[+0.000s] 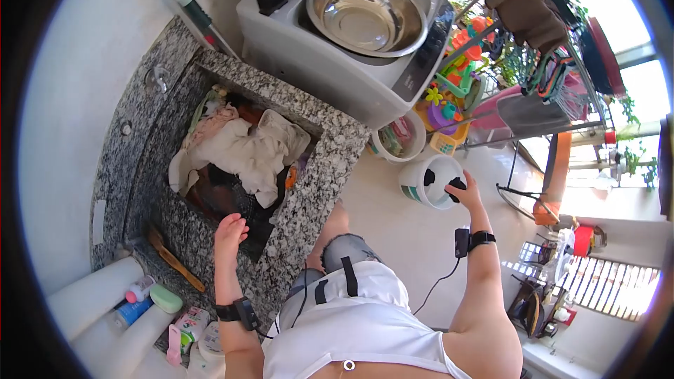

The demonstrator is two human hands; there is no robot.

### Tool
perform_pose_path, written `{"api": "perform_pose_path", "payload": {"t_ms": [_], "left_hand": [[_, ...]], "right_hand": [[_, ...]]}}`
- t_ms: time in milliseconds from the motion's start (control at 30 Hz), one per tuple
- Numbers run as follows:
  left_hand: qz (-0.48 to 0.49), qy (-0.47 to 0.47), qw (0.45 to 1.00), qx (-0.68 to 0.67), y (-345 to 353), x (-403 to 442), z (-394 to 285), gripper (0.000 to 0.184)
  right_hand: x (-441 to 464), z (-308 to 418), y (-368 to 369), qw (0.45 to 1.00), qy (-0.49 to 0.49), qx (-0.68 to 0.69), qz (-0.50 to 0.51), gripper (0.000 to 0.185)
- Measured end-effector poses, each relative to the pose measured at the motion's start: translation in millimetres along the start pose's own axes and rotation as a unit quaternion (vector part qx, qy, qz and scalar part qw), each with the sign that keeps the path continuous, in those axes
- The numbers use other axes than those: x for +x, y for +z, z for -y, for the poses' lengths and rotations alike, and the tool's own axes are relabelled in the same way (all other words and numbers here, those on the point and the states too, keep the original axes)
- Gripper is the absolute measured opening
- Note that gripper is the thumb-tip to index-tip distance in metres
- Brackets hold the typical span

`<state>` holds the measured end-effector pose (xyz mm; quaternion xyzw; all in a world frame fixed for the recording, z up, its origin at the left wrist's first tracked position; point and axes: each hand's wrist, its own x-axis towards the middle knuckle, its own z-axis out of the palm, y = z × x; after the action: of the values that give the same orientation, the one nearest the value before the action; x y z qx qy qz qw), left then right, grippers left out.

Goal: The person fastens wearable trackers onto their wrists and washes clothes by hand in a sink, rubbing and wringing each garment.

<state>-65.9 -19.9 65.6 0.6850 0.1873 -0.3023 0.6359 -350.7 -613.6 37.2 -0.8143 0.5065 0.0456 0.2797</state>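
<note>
My right hand (466, 191) is closed on a small black cloth (457, 185) over the rim of a white bucket (414, 188). Another black piece (429, 177) lies inside that bucket. My left hand (231, 233) is held over the near edge of the granite sink (309, 196), fingers curled and apart, with nothing visible in it. Clothes fill the basin beyond it: a cream garment (242, 151) on top and dark cloth (228, 193) beneath.
A washing machine (316, 74) carries a steel basin (365, 14) behind the sink. A second bucket (414, 130), toys (442, 109) and a drying rack (526, 133) stand on the right. A wooden brush (175, 263) and bottles (133, 309) are at the lower left.
</note>
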Motion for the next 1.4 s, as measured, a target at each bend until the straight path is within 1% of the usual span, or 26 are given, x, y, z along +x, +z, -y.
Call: {"api": "perform_pose_path", "payload": {"t_ms": [67, 100, 133, 167, 200, 233, 300, 367, 467, 500, 567, 633, 667, 733, 800, 867, 933, 967, 1000, 1100, 1133, 1200, 1267, 1333, 1367, 1400], "left_hand": [[-0.002, 0.003, 1.000, 0.005, 0, -5, 2, 0.034], [-0.012, 0.001, 1.000, -0.002, -3, -6, 4, 0.033], [-0.014, -0.006, 1.000, -0.006, -6, -7, 4, 0.033], [-0.010, 0.010, 1.000, -0.026, -12, -9, 7, 0.033], [-0.015, 0.028, 0.999, -0.031, -16, -14, 6, 0.033], [-0.029, 0.027, 0.999, -0.027, -21, -16, 3, 0.032], [-0.064, 0.027, 0.996, -0.057, -27, -21, 3, 0.034], [-0.097, 0.036, 0.991, -0.082, -31, -27, 6, 0.032], [-0.131, 0.035, 0.983, -0.122, -33, -30, 16, 0.030], [-0.130, 0.034, 0.979, -0.154, -31, -32, 21, 0.031], [-0.128, 0.032, 0.970, -0.206, -29, -37, 29, 0.030], [-0.154, 0.026, 0.961, -0.227, -23, -42, 33, 0.030], [-0.163, 0.017, 0.958, -0.235, -20, -44, 34, 0.030], [-0.183, 0.011, 0.950, -0.254, -17, -46, 36, 0.032], [-0.203, 0.010, 0.936, -0.287, -12, -47, 42, 0.031], [-0.219, 0.010, 0.926, -0.307, -9, -45, 46, 0.029], [-0.234, 0.009, 0.920, -0.314, -5, -42, 46, 0.030], [-0.229, 0.013, 0.920, -0.317, -5, -40, 47, 0.030], [-0.222, -0.001, 0.921, -0.321, -4, -39, 47, 0.033], [-0.217, -0.015, 0.921, -0.324, -1, -31, 48, 0.033], [-0.219, -0.021, 0.918, -0.329, 1, -27, 48, 0.032], [-0.224, -0.011, 0.914, -0.337, 1, -20, 45, 0.033], [-0.278, -0.026, 0.939, -0.198, 0, -14, 38, 0.033], [-0.312, -0.027, 0.935, -0.165, 1, -4, 40, 0.034], [-0.315, -0.024, 0.938, -0.144, 2, -1, 40, 0.033], [-0.316, -0.020, 0.940, -0.123, 2, 1, 39, 0.033]], "right_hand": [[5, 43, 9, 0.995, -0.074, -0.029, -0.054, 0.082], [15, 67, 20, 0.994, -0.103, -0.001, -0.024, 0.067], [17, 106, 30, 0.991, -0.134, -0.002, 0.003, 0.067], [-3, 166, 30, 0.972, -0.176, 0.109, 0.114, 0.058], [-25, 229, 32, 0.927, -0.206, 0.212, 0.233, 0.050], [-48, 287, 36, 0.912, -0.233, 0.204, 0.269, 0.050], [-101, 381, 41, 0.793, -0.277, 0.289, 0.459, 0.036], [-134, 450, 67, 0.722, -0.313, 0.251, 0.564, 0.032], [-147, 519, 153, 0.654, -0.377, 0.150, 0.638, 0.029], [-146, 536, 190, 0.643, -0.393, 0.124, 0.645, 0.029], [-147, 569, 260, 0.665, -0.463, 0.022, 0.586, 0.032], [-147, 592, 331, 0.661, -0.545, -0.068, 0.511, 0.037], [-144, 594, 375, 0.651, -0.549, -0.076, 0.519, 0.037], [-139, 583, 458, 0.547, -0.644, -0.182, 0.503, 0.045], [-153, 553, 507, 0.452, -0.693, -0.336, 0.450, 0.056], [-186, 526, 491, 0.347, -0.765, -0.458, 0.290, 0.064], [-198, 489, 504, 0.247, -0.765, -0.559, 0.202, 0.071], [-198, 484, 496, 0.203, -0.771, -0.571, 0.197, 0.066], [-188, 488, 486, 0.203, -0.768, -0.576, 0.193, 0.066], [-143, 503, 476, 0.277, -0.753, -0.384, 0.456, 0.039], [-133, 514, 474, 0.276, -0.756, -0.384, 0.452, 0.039], [-113, 538, 473, 0.434, -0.737, -0.181, 0.486, 0.031], [-81, 576, 474, 0.533, -0.816, -0.074, 0.212, 0.028], [-54, 608, 473, 0.625, -0.775, -0.083, -0.027, 0.032], [-46, 609, 475, 0.626, -0.776, -0.080, -0.024, 0.032], [-33, 606, 485, 0.691, -0.702, -0.148, 0.085, 0.035]]}}
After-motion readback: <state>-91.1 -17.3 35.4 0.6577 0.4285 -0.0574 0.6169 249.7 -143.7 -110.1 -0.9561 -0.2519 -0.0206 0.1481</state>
